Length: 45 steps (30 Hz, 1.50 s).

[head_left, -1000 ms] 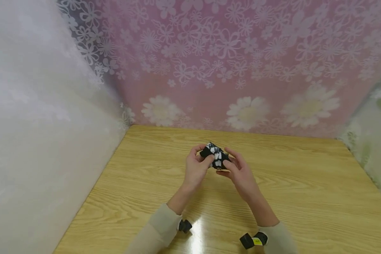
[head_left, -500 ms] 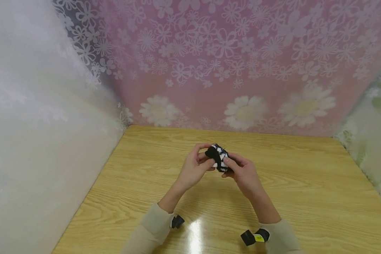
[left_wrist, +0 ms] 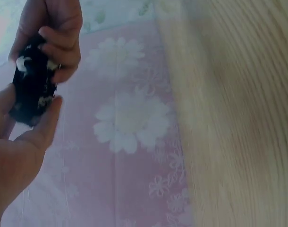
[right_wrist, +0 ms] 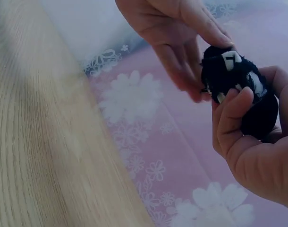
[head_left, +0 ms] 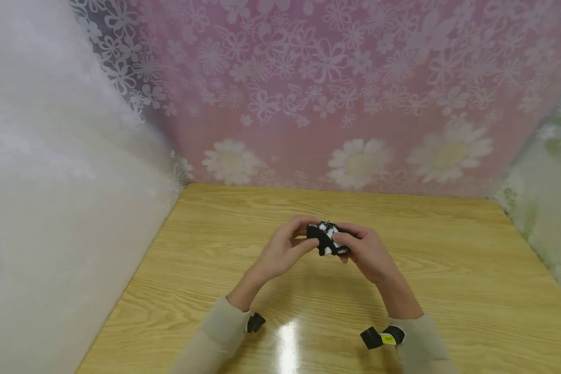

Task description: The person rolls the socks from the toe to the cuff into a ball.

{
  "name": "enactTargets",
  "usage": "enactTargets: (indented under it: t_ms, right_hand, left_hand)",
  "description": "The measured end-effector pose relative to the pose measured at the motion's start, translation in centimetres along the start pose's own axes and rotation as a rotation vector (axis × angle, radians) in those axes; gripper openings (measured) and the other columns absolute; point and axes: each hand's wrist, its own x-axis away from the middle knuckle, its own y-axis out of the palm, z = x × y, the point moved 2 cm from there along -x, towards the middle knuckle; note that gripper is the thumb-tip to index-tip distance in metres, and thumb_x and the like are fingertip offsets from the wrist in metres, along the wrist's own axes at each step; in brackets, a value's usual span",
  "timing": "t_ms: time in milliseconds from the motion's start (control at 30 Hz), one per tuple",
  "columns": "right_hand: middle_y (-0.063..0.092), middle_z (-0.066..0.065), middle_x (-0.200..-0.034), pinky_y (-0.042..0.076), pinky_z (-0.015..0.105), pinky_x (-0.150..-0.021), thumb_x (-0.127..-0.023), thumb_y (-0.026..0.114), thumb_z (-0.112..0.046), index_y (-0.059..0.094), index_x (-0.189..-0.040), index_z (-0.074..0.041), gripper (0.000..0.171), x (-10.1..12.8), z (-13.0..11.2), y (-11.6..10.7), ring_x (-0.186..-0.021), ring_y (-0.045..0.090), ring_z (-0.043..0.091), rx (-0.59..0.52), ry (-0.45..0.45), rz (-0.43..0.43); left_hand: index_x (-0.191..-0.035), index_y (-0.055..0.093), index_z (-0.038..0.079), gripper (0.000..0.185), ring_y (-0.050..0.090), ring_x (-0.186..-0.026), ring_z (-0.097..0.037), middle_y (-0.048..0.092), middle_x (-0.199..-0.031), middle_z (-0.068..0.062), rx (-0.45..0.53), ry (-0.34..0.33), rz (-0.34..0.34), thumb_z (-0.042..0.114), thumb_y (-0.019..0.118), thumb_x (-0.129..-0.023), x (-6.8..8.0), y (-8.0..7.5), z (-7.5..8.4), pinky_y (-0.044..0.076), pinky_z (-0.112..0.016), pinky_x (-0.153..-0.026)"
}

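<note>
Wooden table (head_left: 449, 291) nearest the viewer | right hand (head_left: 366, 254) curls fingers and thumb round black-and-white bundle (head_left: 327, 239), held above mid-table | left hand (head_left: 280, 252) pinches bundle's left end with fingertips | pink floral backdrop (head_left: 336, 104) behind.

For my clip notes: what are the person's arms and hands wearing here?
Both hands, left and right, are bare. Both forearms wear beige long sleeves. Small black wrist devices sit at each cuff; the right one bears a yellow label.

Blk/white bundle (head_left: 328, 240), balled, held above table.
</note>
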Motion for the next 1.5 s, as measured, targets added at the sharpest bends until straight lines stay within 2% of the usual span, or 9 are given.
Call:
enactTargets:
  t_ms: [133,300,400,500,667,900,1133,1267,1500]
  right_hand:
    - [0.056,0.013,-0.12,0.049,0.022,-0.058,-0.101,0.059,-0.016,0.047,-0.139,0.01,0.048,-0.1,-0.3,0.4,-0.076,0.056,0.013,-0.055,-0.007,0.034]
    - [0.049,0.016,-0.129,0.054,0.022,-0.062,-0.1,0.061,-0.017,0.048,-0.141,0.003,0.047,-0.2,-0.2,1.6,-0.08,0.061,0.015,-0.164,-0.009,0.155]
    - [0.046,0.017,-0.133,0.056,0.023,-0.065,-0.1,0.061,-0.017,0.048,-0.141,-0.001,0.046,-0.2,-0.3,2.0,-0.081,0.062,0.015,-0.181,-0.015,0.203]
    - [0.046,0.017,-0.134,0.056,0.024,-0.067,-0.1,0.062,-0.017,0.048,-0.14,-0.002,0.045,0.0,-0.5,1.9,-0.082,0.062,0.015,-0.167,-0.011,0.233]
    - [0.04,0.019,-0.138,0.057,0.025,-0.072,-0.1,0.061,-0.018,0.043,-0.14,-0.001,0.047,0.4,-0.1,1.4,-0.089,0.064,0.016,-0.178,0.032,0.238]
    - [0.038,0.02,-0.139,0.056,0.024,-0.082,-0.103,0.055,-0.026,0.035,-0.14,0.004,0.052,0.1,0.0,1.5,-0.094,0.066,0.012,-0.304,0.045,0.173]
    - [0.041,0.022,-0.135,0.057,0.028,-0.082,-0.101,0.059,-0.018,0.036,-0.14,0.008,0.052,0.1,0.2,1.8,-0.088,0.068,0.015,-0.259,0.023,0.141]
    - [0.039,0.027,-0.135,0.058,0.029,-0.08,-0.1,0.06,-0.011,0.038,-0.14,0.01,0.051,0.1,0.3,1.1,-0.09,0.068,0.017,-0.152,0.022,0.076]
    - [0.044,0.029,-0.13,0.059,0.031,-0.075,-0.1,0.062,-0.019,0.038,-0.142,0.004,0.054,0.1,0.4,0.3,-0.087,0.07,0.021,-0.001,-0.007,0.037]
  left_hand:
    - [-0.124,0.061,0.004,0.028,0.069,-0.1,-0.027,0.065,-0.117,-0.017,0.009,0.07,0.095,0.006,0.063,-0.096,-0.6,1.0,0.1,0.059,-0.034,-0.076]
    - [-0.112,0.067,-0.002,0.02,0.071,-0.078,-0.021,0.072,-0.102,-0.018,-0.325,0.279,0.324,0.0,0.067,-0.092,-1.2,2.1,0.1,0.056,-0.02,-0.063]
    - [-0.105,0.068,-0.003,0.014,0.071,-0.075,-0.02,0.073,-0.092,-0.016,-0.529,0.385,0.387,-0.002,0.068,-0.091,-1.5,2.5,0.1,0.054,-0.015,-0.065]
    - [-0.1,0.065,-0.003,0.008,0.071,-0.07,-0.017,0.072,-0.086,-0.014,-0.627,0.437,0.356,0.0,0.066,-0.093,-1.5,2.7,0.2,0.052,-0.011,-0.066]
    - [-0.095,0.06,0.002,0.007,0.06,-0.058,-0.009,0.065,-0.074,-0.006,-0.617,0.393,0.325,0.006,0.064,-0.096,-0.7,2.7,0.4,0.044,-0.007,-0.057]
    - [-0.107,0.071,0.003,0.017,0.06,-0.09,-0.018,0.065,-0.1,-0.007,-0.811,0.582,0.313,0.008,0.073,-0.091,0.2,3.5,0.8,0.052,-0.019,-0.079]
    - [-0.101,0.073,0.005,0.012,0.058,-0.089,-0.02,0.066,-0.096,-0.006,-0.609,0.457,0.344,0.002,0.072,-0.089,-0.2,3.4,0.3,0.05,-0.023,-0.077]
    - [-0.118,0.061,0.005,0.038,0.052,-0.102,-0.026,0.053,-0.115,-0.016,-0.569,0.314,0.335,0.012,0.079,-0.085,-0.4,2.4,0.2,0.049,-0.032,-0.08]
    - [-0.139,0.053,0.008,0.048,0.059,-0.113,-0.022,0.056,-0.134,-0.013,-0.406,0.127,-0.026,0.014,0.068,-0.094,-1.1,1.3,-0.2,0.054,-0.027,-0.082]
